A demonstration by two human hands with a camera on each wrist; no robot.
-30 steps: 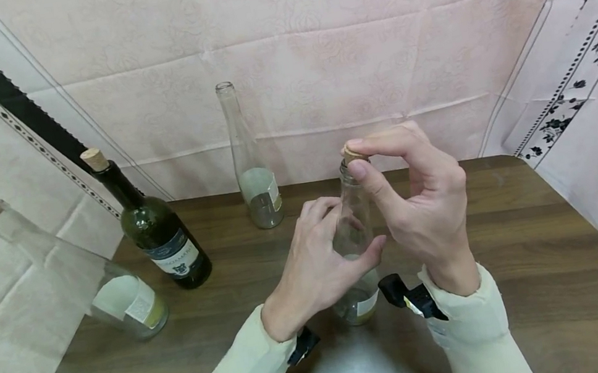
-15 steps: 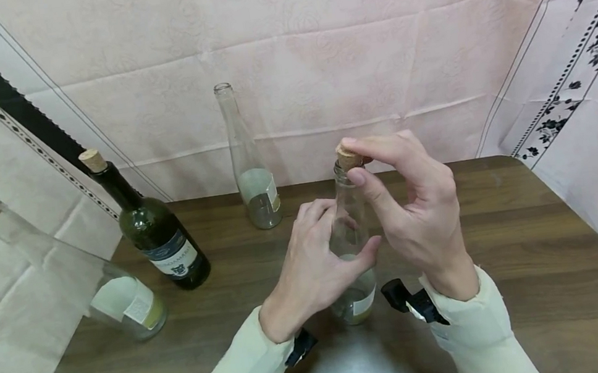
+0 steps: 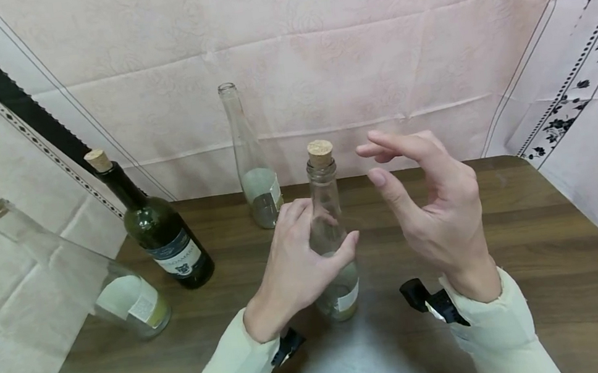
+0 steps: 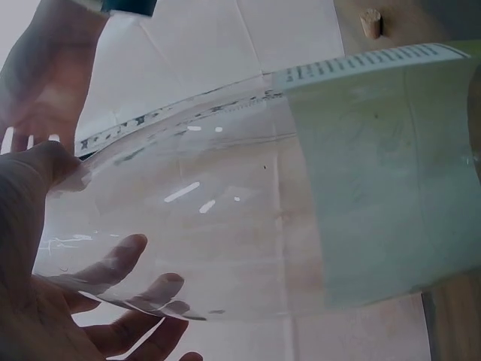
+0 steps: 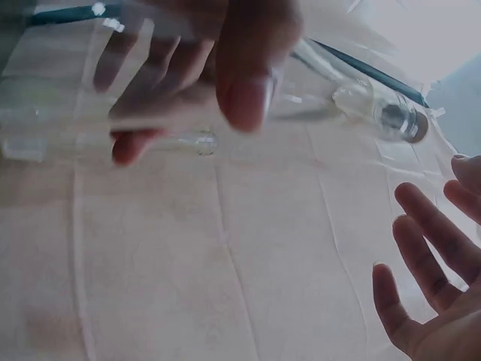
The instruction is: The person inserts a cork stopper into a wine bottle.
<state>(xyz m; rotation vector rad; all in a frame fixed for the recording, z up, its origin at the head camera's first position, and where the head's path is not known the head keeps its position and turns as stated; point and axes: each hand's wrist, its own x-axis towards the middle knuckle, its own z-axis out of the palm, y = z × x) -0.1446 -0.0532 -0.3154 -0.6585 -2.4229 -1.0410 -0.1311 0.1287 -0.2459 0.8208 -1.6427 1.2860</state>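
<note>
My left hand (image 3: pixel 297 264) grips the body of a clear glass bottle (image 3: pixel 328 229) that stands upright on the table. A pale cork (image 3: pixel 320 151) sits in its mouth, its upper part above the rim. To the right of the neck, my right hand (image 3: pixel 438 206) is raised with fingers loosely bent, apart from cork and bottle. In the left wrist view the bottle (image 4: pixel 203 195) lies across the picture, fingers on both sides of it and its pale label at right. The right wrist view has the right hand (image 5: pixel 436 293) with its fingers spread.
On the left stand a corked dark green wine bottle (image 3: pixel 171 239) and a corked clear bottle (image 3: pixel 128 301). An uncorked clear bottle (image 3: pixel 259 185) is at the back edge of the wooden table (image 3: pixel 540 281). Another cork (image 4: pixel 371 23) shows in the left wrist view.
My right hand has let go of the cork and drawn back to the right. The cork stays in the neck. My left hand and the bottle have shifted slightly left.
</note>
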